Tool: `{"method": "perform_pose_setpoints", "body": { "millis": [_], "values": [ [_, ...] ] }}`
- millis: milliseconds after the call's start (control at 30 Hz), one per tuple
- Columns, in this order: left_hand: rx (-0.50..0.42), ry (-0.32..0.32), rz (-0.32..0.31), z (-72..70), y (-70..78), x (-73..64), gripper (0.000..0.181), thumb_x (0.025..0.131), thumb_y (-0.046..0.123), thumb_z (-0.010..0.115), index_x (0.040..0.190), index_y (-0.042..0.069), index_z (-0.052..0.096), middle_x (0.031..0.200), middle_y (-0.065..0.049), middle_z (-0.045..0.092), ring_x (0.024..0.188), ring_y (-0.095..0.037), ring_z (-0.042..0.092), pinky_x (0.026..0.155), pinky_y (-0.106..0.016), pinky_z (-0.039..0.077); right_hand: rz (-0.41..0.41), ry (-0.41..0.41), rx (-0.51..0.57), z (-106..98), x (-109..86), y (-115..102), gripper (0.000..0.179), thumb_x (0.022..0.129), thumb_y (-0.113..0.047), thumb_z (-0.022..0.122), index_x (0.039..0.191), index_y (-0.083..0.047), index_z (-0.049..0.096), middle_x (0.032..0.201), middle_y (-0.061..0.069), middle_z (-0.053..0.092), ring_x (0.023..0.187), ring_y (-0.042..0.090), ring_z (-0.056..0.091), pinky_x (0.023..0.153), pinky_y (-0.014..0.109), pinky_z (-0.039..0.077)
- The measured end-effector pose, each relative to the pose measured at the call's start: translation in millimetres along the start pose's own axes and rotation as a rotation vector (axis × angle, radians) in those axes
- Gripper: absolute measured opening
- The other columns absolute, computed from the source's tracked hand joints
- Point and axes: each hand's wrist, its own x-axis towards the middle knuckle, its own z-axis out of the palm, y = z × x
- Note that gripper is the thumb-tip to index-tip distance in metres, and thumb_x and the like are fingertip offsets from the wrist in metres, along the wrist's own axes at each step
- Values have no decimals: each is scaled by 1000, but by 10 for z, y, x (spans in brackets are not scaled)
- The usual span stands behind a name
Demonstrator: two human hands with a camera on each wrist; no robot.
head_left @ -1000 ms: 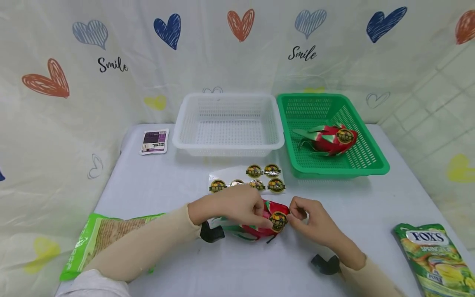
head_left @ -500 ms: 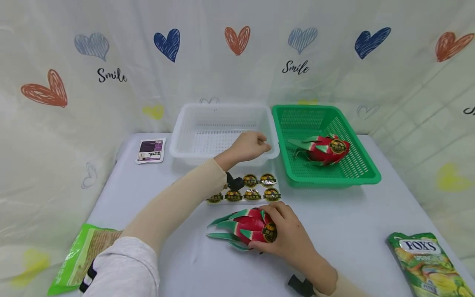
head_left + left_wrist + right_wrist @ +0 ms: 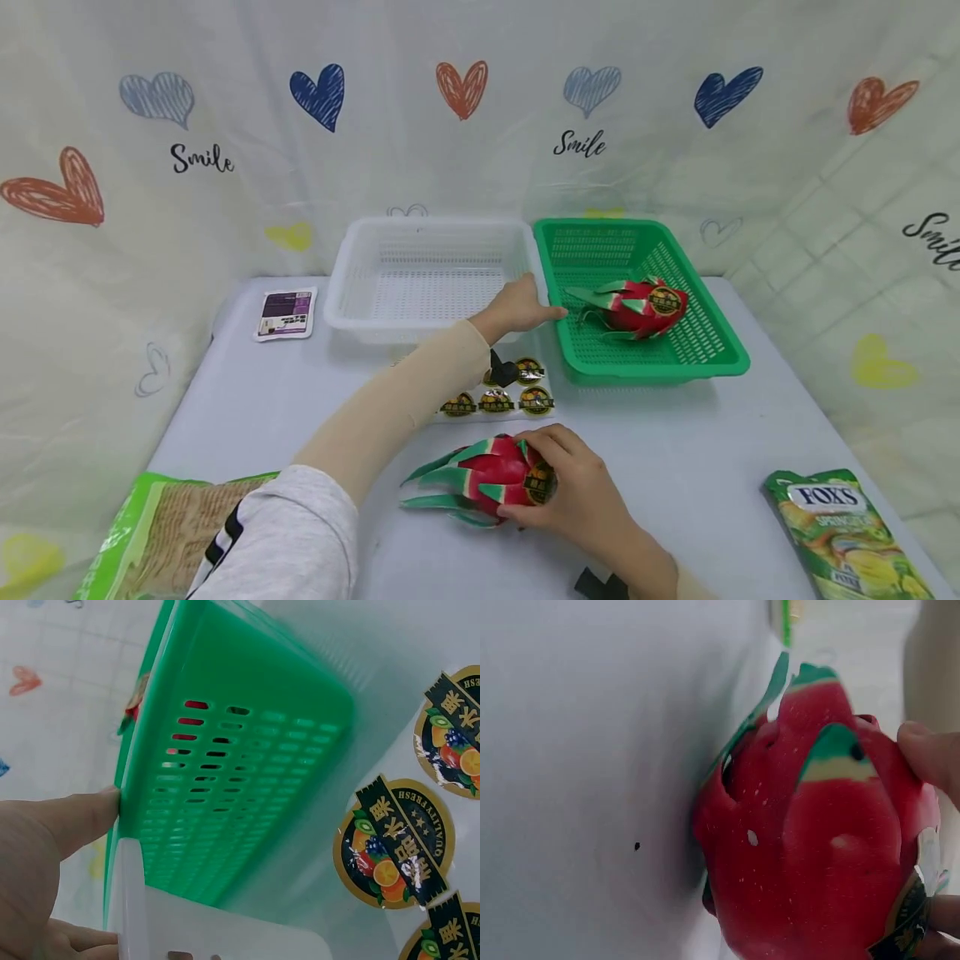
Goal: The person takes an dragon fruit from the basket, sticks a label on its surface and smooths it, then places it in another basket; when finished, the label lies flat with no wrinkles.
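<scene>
My right hand point(image 3: 583, 487) grips the rounded end of a red dragon fruit point(image 3: 497, 471) with green leaf tips, lying at the table's front middle. A round black-and-gold sticker point(image 3: 538, 483) is on that end, beside the fingers. My left hand point(image 3: 517, 307) reaches over the near right corner of the white basket point(image 3: 378, 325), thumb stretched out to the right. In the left wrist view, that thumb point(image 3: 86, 817) touches the rim of the green basket point(image 3: 247, 735), and the other fingers are partly hidden behind the white rim. A second stickered dragon fruit point(image 3: 637, 308) lies inside the green basket.
A sheet of round stickers point(image 3: 536, 400) lies before the baskets, partly under my left arm. A purple-and-white packet point(image 3: 287, 314) is at back left, a green-edged bag point(image 3: 172, 533) at front left, and a FOX'S bag point(image 3: 843, 533) at front right.
My left hand has left the dragon fruit and moved up to the baskets, its thumb now stretched out. My right hand has gone from the sticker's edge to gripping the fruit's end.
</scene>
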Motion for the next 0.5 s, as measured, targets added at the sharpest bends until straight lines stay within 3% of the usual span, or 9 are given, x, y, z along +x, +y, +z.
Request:
{"method": "perform_pose_setpoints", "body": {
  "millis": [100, 233, 333, 500],
  "values": [
    [1, 9, 9, 2, 16, 7, 95, 100, 48, 66, 165, -1, 16, 170, -18, 30, 151, -35, 42, 119, -45, 44, 20, -12, 83, -101, -5, 110, 75, 59, -45, 102, 121, -17, 71, 113, -8, 67, 98, 5, 64, 78, 26, 64],
    [8, 20, 23, 5, 22, 2, 94, 100, 48, 66, 164, -1, 18, 168, -19, 33, 150, -36, 44, 118, -45, 45, 5, 0, 110, -293, 6, 286, 71, 60, -38, 103, 121, -17, 72, 112, -6, 68, 96, 7, 64, 75, 26, 63],
    [15, 21, 19, 6, 8, -17, 94, 101, 49, 65, 165, 0, 16, 169, -19, 32, 149, -35, 45, 118, -45, 45, -1, 31, 66, -476, 41, 405, 74, 57, -33, 105, 122, -15, 73, 113, -4, 70, 99, 8, 63, 76, 25, 63],
    [16, 13, 16, -2, -43, -37, 95, 102, 50, 63, 166, 1, 12, 171, -17, 29, 151, -34, 43, 119, -44, 44, -18, 98, 18, -781, 130, 579, 81, 51, -20, 106, 125, -13, 73, 114, -1, 71, 109, -2, 57, 83, 7, 53]
  ]
}}
